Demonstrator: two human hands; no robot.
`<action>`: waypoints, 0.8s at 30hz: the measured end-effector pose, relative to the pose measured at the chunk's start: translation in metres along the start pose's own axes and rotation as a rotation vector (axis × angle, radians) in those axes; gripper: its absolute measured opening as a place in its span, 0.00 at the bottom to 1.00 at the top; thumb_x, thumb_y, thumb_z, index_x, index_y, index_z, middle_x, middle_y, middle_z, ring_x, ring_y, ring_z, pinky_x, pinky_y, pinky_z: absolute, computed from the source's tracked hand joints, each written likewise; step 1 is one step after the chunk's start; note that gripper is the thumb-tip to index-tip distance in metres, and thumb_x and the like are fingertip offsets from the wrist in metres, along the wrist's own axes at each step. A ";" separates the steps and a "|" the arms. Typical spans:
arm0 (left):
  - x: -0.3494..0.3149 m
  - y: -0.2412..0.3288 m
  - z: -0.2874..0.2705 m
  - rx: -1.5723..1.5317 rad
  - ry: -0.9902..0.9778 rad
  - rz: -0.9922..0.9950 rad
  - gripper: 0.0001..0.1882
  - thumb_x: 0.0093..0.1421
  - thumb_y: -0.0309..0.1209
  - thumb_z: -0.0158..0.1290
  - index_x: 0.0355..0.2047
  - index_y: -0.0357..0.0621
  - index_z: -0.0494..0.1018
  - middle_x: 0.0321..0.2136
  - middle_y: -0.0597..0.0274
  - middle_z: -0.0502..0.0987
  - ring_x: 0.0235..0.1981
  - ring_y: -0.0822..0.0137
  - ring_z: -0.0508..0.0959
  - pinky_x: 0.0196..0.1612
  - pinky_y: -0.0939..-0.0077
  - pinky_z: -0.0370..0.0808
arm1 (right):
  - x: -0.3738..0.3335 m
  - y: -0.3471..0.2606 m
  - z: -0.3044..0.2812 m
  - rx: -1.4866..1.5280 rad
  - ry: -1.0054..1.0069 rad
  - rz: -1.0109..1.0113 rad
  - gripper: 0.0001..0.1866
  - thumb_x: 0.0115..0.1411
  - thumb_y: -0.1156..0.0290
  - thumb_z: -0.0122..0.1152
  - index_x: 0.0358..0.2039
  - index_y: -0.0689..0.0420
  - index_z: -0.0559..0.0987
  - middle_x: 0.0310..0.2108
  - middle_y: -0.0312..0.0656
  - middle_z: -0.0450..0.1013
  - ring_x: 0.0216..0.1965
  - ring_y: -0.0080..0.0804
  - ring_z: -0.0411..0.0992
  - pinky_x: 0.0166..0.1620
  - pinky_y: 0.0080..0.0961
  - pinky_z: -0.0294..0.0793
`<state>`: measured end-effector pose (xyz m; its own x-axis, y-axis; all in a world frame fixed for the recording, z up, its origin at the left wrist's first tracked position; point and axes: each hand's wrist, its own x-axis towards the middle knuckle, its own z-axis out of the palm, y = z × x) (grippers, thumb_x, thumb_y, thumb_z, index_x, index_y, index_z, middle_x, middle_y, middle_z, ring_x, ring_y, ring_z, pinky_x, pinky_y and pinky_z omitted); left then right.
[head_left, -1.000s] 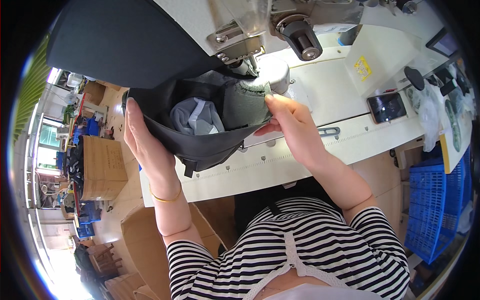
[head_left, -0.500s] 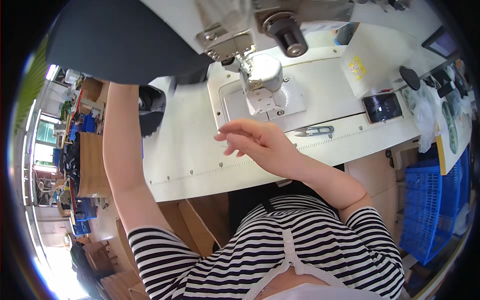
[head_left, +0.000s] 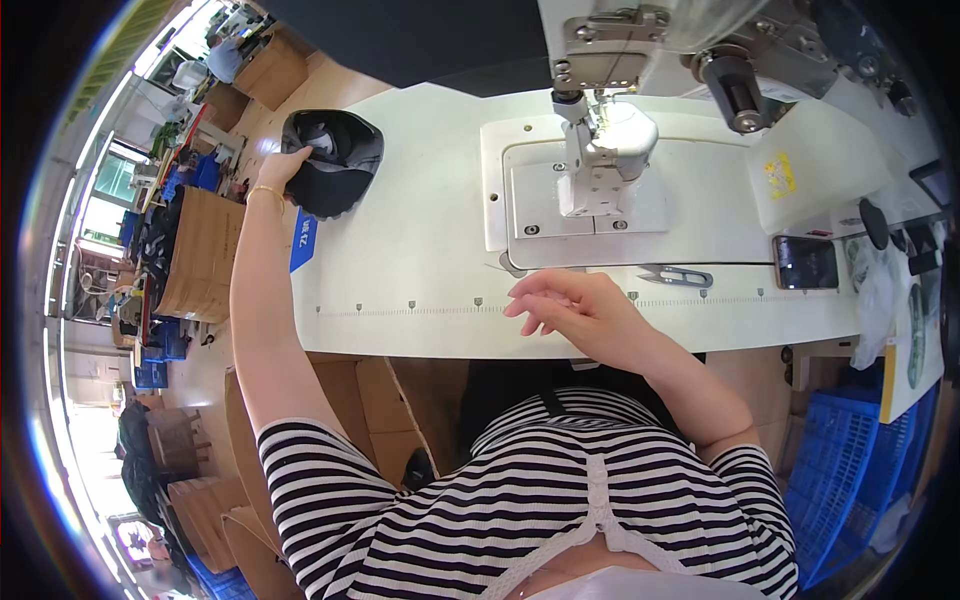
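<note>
A dark cap (head_left: 345, 150), its hollow inside facing up, sits at the left end of the white sewing table (head_left: 420, 200). My left hand (head_left: 284, 172) grips the cap's left edge, thumb over the rim; its other fingers are mostly hidden. In front of the sewing machine (head_left: 610, 165), my right hand (head_left: 580, 312) hovers above the table's ruler marks. Its fingers are loosely bent and apart, with nothing visible held in them. Thread snips (head_left: 678, 276) lie just to the right of that hand.
A phone (head_left: 806, 263) and a clear plastic bag (head_left: 872, 290) rest at the table's right. A blue crate (head_left: 830, 480) stands below them. Cardboard boxes (head_left: 205, 255) are off to the left, and a large dark panel (head_left: 420, 40) overhangs the far left.
The view has shifted toward the left, bringing my left hand and the cap out from behind the dark panel. My right hand remains near the table's front edge, fingers still loosely bent.
</note>
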<state>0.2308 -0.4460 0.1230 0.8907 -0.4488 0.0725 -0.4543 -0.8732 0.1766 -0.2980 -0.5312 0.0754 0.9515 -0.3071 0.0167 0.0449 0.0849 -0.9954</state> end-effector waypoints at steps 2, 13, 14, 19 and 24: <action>-0.018 0.005 0.004 -0.253 -0.087 0.042 0.31 0.50 0.50 0.58 0.34 0.26 0.76 0.32 0.46 0.78 0.30 0.57 0.80 0.24 0.67 0.77 | 0.005 0.004 0.005 0.004 0.001 0.004 0.13 0.64 0.67 0.51 0.41 0.64 0.75 0.33 0.39 0.76 0.32 0.24 0.75 0.36 0.19 0.73; -0.256 0.070 0.041 -1.191 -0.079 0.233 0.30 0.64 0.55 0.43 0.44 0.34 0.68 0.34 0.62 0.72 0.37 0.70 0.70 0.39 0.75 0.69 | 0.066 0.019 0.014 0.202 0.350 -0.036 0.22 0.60 0.63 0.59 0.45 0.69 0.70 0.37 0.42 0.73 0.33 0.23 0.71 0.34 0.20 0.71; -0.270 0.075 0.047 -1.409 -0.163 0.293 0.37 0.63 0.58 0.40 0.57 0.35 0.60 0.49 0.55 0.72 0.49 0.63 0.73 0.51 0.70 0.71 | 0.072 0.026 0.016 -0.042 0.546 -0.282 0.16 0.59 0.65 0.60 0.37 0.66 0.72 0.29 0.41 0.72 0.28 0.22 0.66 0.30 0.21 0.68; -0.291 0.087 0.047 -1.858 -0.618 0.054 0.49 0.59 0.69 0.24 0.59 0.35 0.59 0.54 0.52 0.70 0.57 0.58 0.68 0.60 0.65 0.63 | 0.061 0.031 0.005 -0.199 0.689 -0.333 0.19 0.64 0.66 0.53 0.20 0.59 0.60 0.15 0.35 0.57 0.20 0.19 0.53 0.22 0.25 0.56; -0.316 0.111 0.051 -1.732 -0.630 0.172 0.18 0.65 0.35 0.48 0.51 0.37 0.69 0.48 0.55 0.75 0.50 0.63 0.74 0.52 0.69 0.72 | 0.053 0.022 0.003 -0.185 0.742 -0.417 0.19 0.68 0.67 0.47 0.20 0.58 0.60 0.16 0.30 0.53 0.19 0.16 0.49 0.21 0.22 0.50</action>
<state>-0.1017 -0.4108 0.0694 0.5205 -0.8515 -0.0632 0.3560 0.1491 0.9225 -0.2458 -0.5424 0.0546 0.4214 -0.8226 0.3818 0.2343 -0.3080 -0.9221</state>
